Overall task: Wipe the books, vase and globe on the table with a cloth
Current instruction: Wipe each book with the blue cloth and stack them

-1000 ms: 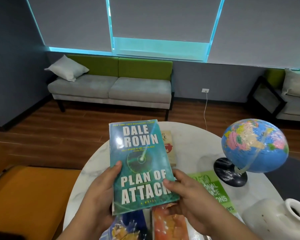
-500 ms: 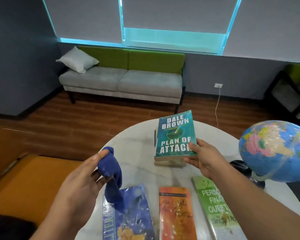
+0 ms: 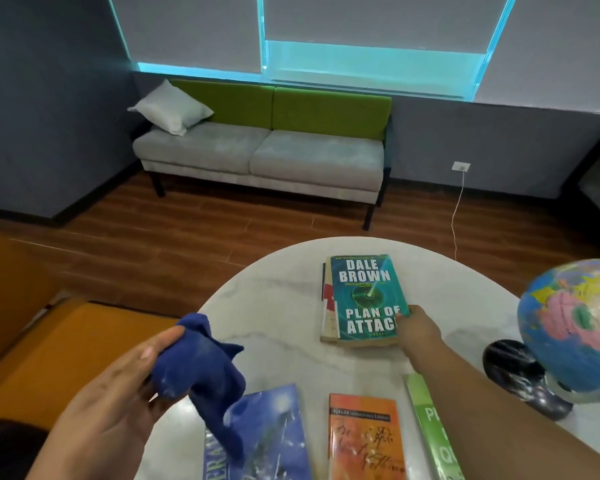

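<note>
- Since half a second ago, the teal paperback (image 3: 366, 299) titled Plan of Attack is no longer being held up. It is now lying flat on a cream-covered book (image 3: 328, 306) at the far middle of the round white marble surface (image 3: 274, 306).
- At the left, the left hand (image 3: 118, 393) is gripping a dark blue bunched cloth (image 3: 201, 372), with thumb and fingers curling round it. The cloth's tail is hanging over a glossy blue book (image 3: 274, 431) at the near edge.
- Just right of that, an orange book (image 3: 364, 441) is lying flat.
- The right hand (image 3: 418, 329) is pinching the near right corner of the teal paperback.
- A green book (image 3: 426, 427) is lying partly under the right forearm.
- At the far right, a multicoloured plastic globe (image 3: 575, 330) is standing on its black base, apart from the books.
</note>
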`<act>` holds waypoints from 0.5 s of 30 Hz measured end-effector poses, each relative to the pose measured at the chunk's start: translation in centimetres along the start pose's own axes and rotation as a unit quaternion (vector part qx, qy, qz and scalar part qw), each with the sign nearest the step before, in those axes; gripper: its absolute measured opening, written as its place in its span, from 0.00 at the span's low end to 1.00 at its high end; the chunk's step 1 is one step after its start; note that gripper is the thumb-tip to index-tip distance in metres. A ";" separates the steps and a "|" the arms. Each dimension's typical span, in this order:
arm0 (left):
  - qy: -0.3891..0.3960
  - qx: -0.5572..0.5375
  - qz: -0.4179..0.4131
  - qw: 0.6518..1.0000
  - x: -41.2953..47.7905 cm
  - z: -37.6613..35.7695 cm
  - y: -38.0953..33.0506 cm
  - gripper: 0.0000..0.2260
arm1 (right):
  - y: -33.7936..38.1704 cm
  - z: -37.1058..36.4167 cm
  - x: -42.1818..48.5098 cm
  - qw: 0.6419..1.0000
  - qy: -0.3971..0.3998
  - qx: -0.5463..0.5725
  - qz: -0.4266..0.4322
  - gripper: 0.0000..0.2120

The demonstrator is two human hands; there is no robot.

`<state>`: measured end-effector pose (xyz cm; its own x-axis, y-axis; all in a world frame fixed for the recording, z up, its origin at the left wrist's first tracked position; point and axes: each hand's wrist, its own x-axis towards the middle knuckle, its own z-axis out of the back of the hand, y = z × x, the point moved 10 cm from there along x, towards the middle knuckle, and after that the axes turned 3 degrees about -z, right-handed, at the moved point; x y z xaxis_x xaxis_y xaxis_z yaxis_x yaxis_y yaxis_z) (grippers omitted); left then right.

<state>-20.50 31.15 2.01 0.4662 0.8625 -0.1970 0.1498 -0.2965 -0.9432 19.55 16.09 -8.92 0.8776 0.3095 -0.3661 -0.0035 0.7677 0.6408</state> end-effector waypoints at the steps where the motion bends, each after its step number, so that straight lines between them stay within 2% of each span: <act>1: -0.011 -0.008 -0.012 1.000 0.6 1.2 0.7 0.13 | 0.3 -0.3 0.2 1.000 -0.001 0.006 0.004 0.13; 2: -0.032 0.002 -0.014 0.999 0.7 1.8 0.6 0.07 | 0.6 -0.6 0.4 1.000 0.001 0.010 0.003 0.13; 3: -0.025 0.029 -0.020 0.999 1.2 2.6 1.1 0.14 | 0.6 -1.0 0.5 1.000 0.004 0.015 0.000 0.13; 4: -0.055 0.076 -0.011 0.996 1.2 3.4 1.4 0.21 | 0.7 -1.3 0.5 1.000 0.007 0.016 -0.003 0.13; 5: -0.070 0.086 -0.007 0.994 1.7 4.7 2.3 0.23 | 0.6 -1.6 0.6 1.000 0.009 0.012 -0.003 0.12; 9: -0.079 0.117 0.029 0.990 1.7 6.2 3.9 0.15 | 0.9 -2.0 0.4 0.999 0.007 -0.028 0.023 0.12; 15: -0.079 0.126 0.044 0.988 1.4 5.8 4.5 0.14 | 0.3 -2.1 0.8 1.000 0.013 0.011 0.024 0.13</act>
<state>-24.26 33.39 -4.09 0.3231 0.8967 -0.3025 -0.1163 -0.2796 -0.9530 19.23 17.76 -10.39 0.8638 0.3604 -0.3521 -0.0344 0.7393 0.6725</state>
